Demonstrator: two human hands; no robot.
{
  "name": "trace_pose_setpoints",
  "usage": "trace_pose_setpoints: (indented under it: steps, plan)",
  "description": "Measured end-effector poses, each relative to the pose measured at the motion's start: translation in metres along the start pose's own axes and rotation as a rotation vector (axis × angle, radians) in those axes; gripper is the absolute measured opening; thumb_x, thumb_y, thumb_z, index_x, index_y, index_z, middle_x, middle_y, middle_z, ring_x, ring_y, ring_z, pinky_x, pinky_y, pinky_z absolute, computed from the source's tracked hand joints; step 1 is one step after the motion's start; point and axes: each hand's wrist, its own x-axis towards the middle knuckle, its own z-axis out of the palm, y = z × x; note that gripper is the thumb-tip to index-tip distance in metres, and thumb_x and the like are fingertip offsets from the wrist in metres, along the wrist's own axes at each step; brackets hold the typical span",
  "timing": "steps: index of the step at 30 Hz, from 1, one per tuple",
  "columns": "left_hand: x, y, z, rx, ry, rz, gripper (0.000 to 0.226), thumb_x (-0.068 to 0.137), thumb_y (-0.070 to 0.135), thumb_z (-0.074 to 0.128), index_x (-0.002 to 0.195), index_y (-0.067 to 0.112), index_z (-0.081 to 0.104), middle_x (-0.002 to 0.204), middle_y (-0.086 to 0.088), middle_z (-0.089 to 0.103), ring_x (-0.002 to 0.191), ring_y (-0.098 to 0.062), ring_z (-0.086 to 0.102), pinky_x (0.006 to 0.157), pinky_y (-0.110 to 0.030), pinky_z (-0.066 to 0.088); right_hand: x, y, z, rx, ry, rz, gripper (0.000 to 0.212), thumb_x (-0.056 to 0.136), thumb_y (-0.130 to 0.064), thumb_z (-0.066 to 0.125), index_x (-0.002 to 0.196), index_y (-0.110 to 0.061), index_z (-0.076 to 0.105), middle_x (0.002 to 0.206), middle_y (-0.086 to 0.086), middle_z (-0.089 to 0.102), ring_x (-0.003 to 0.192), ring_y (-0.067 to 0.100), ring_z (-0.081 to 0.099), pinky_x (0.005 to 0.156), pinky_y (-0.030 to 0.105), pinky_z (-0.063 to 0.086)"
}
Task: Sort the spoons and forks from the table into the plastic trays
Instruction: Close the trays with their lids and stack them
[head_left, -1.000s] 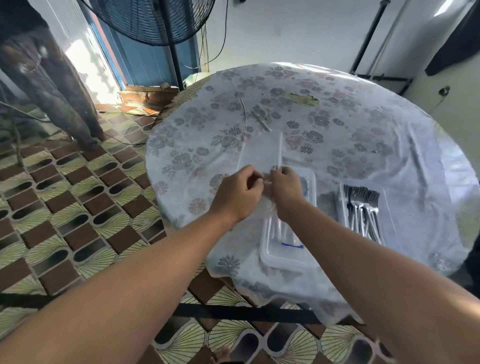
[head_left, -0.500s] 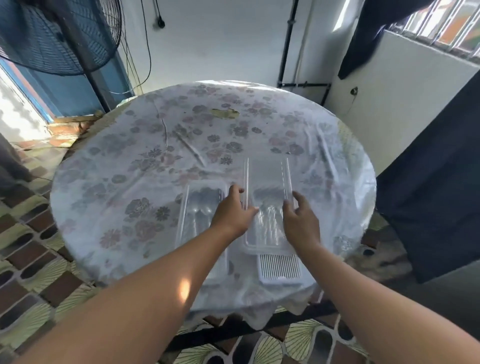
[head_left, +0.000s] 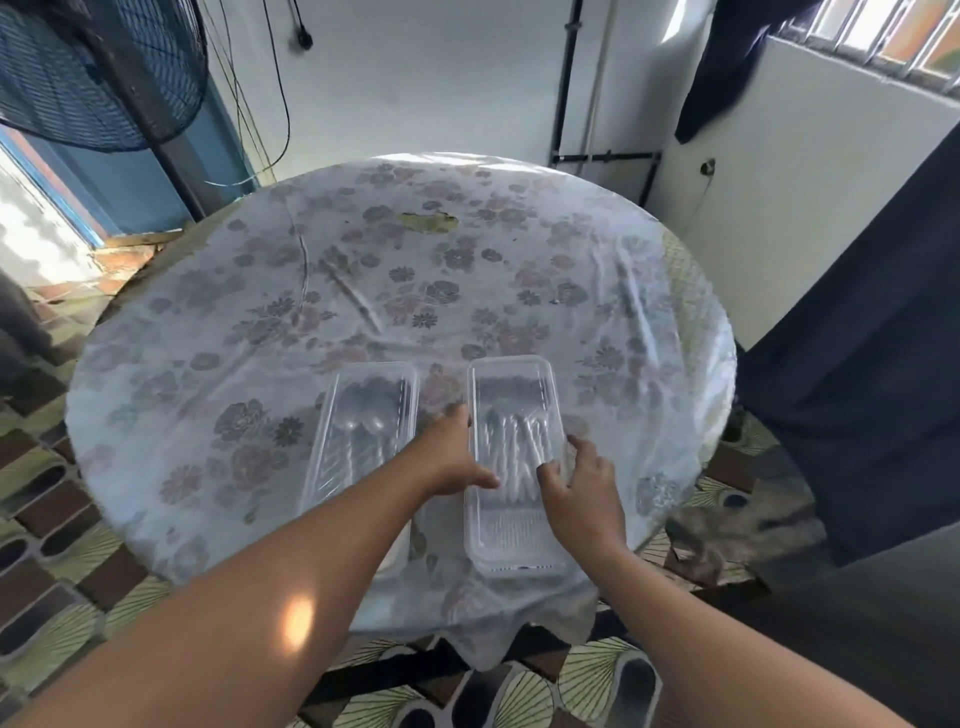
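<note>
Clasping the lidded fork tray (head_left: 511, 538) by its long edges, thumbs on top, left hand (head_left: 451, 453) and right hand (head_left: 582, 486) hold it between them; spoon tray (head_left: 363, 376) just left of the grip, all visible cutlery boxed, sorting seemingly done.

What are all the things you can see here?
table: one, round, pale floral cloth, centre
spoon tray: one, clear plastic, table's near edge, left of the fork tray
spoons: several, silvery, inside the spoon tray
fork tray: one, clear plastic, table's near edge
forks: several, silvery, inside the fork tray
fan: one, dark, upper left
dark cloths: two, hanging at right
floor tiles: many, brown and green, around the table
left hand: one, holds the fork tray's left edge
right hand: one, holds its right edge
</note>
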Motion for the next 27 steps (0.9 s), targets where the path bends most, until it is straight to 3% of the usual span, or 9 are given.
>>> trace_pose_setpoints:
  steps: [4, 10, 15, 18, 21, 24, 27]
  plan:
    - [0.005, 0.013, -0.008, 0.071, 0.008, 0.047, 0.122, 0.069, 0.051, 0.091, 0.162, 0.022, 0.017, 0.167, -0.009, 0.014, 0.149, -0.031, 0.032, 0.115, -0.041, 0.035, 0.013, -0.009, 0.0, -0.033, -0.055, 0.017, 0.063, 0.096, -0.043, 0.043, 0.156, -0.041, 0.02, 0.129, 0.009, 0.037, 0.087, 0.027, 0.059, 0.084, 0.048, 0.056]
    - [0.003, 0.017, 0.008, 0.24, 0.001, 0.059, 0.118, 0.06, 0.066, 0.088, 0.154, 0.021, 0.032, 0.151, -0.009, 0.025, 0.14, -0.03, 0.038, 0.112, -0.042, 0.042, 0.003, 0.0, -0.001, -0.024, -0.101, 0.002, 0.062, 0.101, -0.043, 0.037, 0.159, -0.044, 0.014, 0.126, 0.006, 0.038, 0.086, 0.025, 0.058, 0.082, 0.048, 0.055]
    - [0.006, 0.021, 0.004, 0.381, 0.01, 0.063, 0.119, 0.058, 0.07, 0.087, 0.151, 0.02, 0.031, 0.162, -0.013, 0.015, 0.15, -0.036, 0.021, 0.118, -0.05, 0.034, 0.002, -0.003, 0.001, -0.047, -0.079, 0.006, 0.062, 0.1, -0.042, 0.037, 0.159, -0.04, 0.016, 0.129, 0.005, 0.035, 0.104, 0.026, 0.051, 0.089, 0.048, 0.05]
    - [0.013, 0.031, -0.003, 0.477, -0.051, 0.086, 0.14, 0.061, 0.069, 0.086, 0.163, 0.019, 0.005, 0.169, -0.007, -0.021, 0.157, -0.036, -0.005, 0.123, -0.056, 0.018, 0.009, -0.01, -0.001, -0.105, -0.038, -0.006, 0.062, 0.096, -0.038, 0.045, 0.155, -0.032, 0.025, 0.131, 0.004, 0.027, 0.121, 0.027, 0.032, 0.102, 0.048, 0.042]
    - [0.024, 0.036, -0.007, 0.491, -0.129, 0.062, 0.151, 0.059, 0.07, 0.087, 0.163, 0.022, -0.012, 0.171, -0.002, -0.017, 0.157, -0.033, -0.006, 0.124, -0.058, 0.016, 0.027, -0.03, -0.004, -0.207, 0.023, -0.207, 0.057, 0.101, -0.036, 0.051, 0.154, -0.029, 0.033, 0.144, 0.006, 0.026, 0.134, 0.03, 0.028, 0.114, 0.047, 0.032]
    - [0.031, 0.035, -0.005, 0.5, -0.153, 0.043, 0.151, 0.057, 0.07, 0.088, 0.163, 0.025, -0.009, 0.171, 0.002, -0.015, 0.158, -0.034, -0.003, 0.124, -0.059, 0.019, 0.067, -0.055, 0.003, -0.36, -0.105, -0.474, 0.052, 0.109, -0.035, 0.036, 0.159, -0.025, 0.034, 0.162, 0.008, 0.027, 0.15, 0.034, 0.019, 0.122, 0.043, 0.017]
    - [0.031, 0.032, -0.004, 0.511, -0.142, 0.049, 0.155, 0.055, 0.072, 0.088, 0.162, 0.023, -0.012, 0.171, 0.004, -0.012, 0.157, -0.034, 0.0, 0.124, -0.058, 0.02, 0.107, -0.061, 0.018, -0.454, -0.209, -0.488, 0.067, 0.101, -0.055, 0.002, 0.161, -0.033, 0.022, 0.172, 0.004, 0.014, 0.159, 0.031, 0.006, 0.127, 0.049, 0.012]
